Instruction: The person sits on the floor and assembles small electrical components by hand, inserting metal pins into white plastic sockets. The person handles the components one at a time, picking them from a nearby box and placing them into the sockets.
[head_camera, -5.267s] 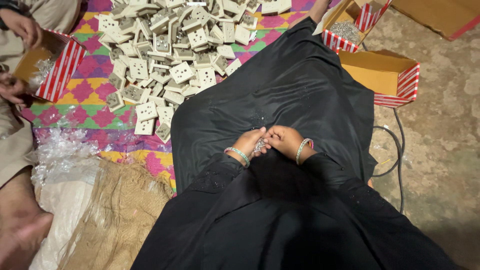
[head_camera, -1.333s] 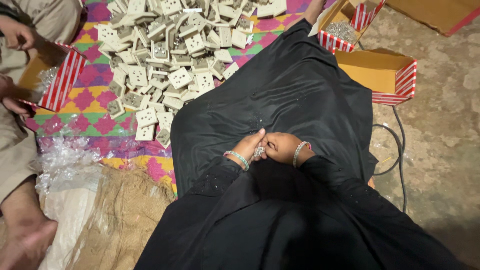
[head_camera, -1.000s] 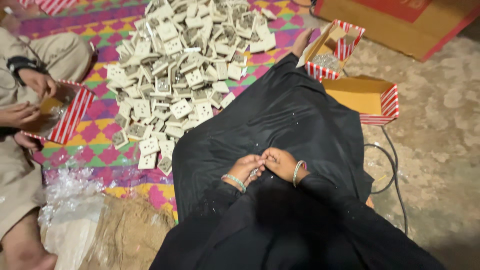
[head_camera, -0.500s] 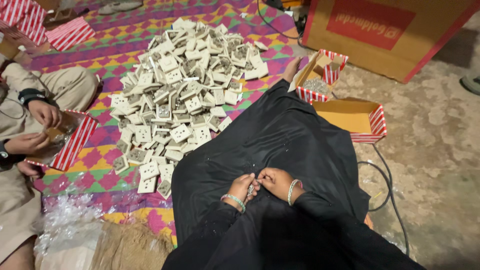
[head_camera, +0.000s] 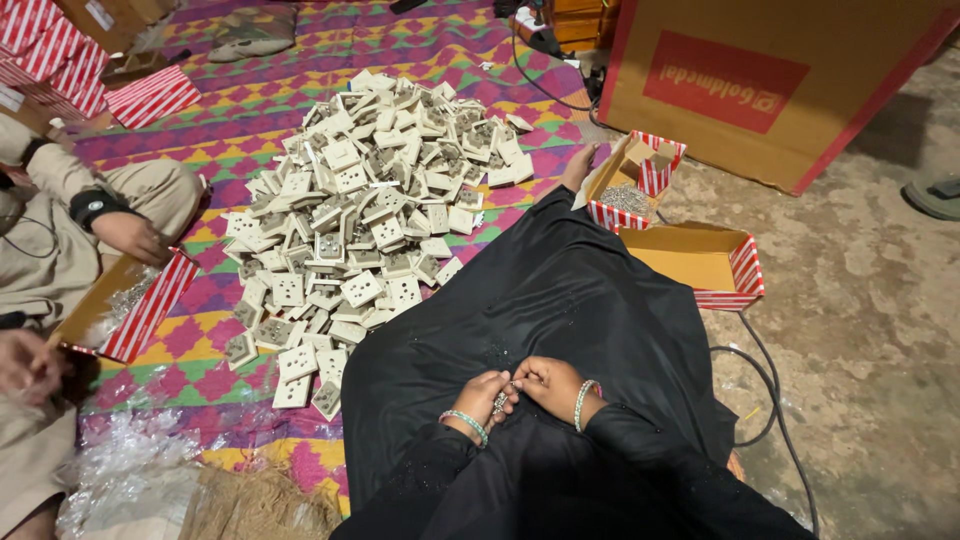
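Observation:
My left hand (head_camera: 482, 397) and my right hand (head_camera: 549, 383) meet over my lap on black cloth (head_camera: 560, 300). Between the fingertips of both hands sits a small metal part (head_camera: 503, 399), too small to tell its shape. Each wrist wears a bangle. A large heap of white socket plates (head_camera: 365, 200) lies on the colourful mat (head_camera: 250, 110) ahead and to the left, apart from both hands.
Two red-striped open boxes stand to the right: one with small metal bits (head_camera: 630, 190), one showing a yellow inside (head_camera: 705, 262). A big brown carton (head_camera: 790, 80) stands behind. Another person (head_camera: 70, 230) sits at left with a striped box (head_camera: 125, 305). A cable (head_camera: 775, 390) runs at right.
The view has tilted up and pulled back, showing more of the mat, heap and carton. My hands stay together on my lap, still working the small part.

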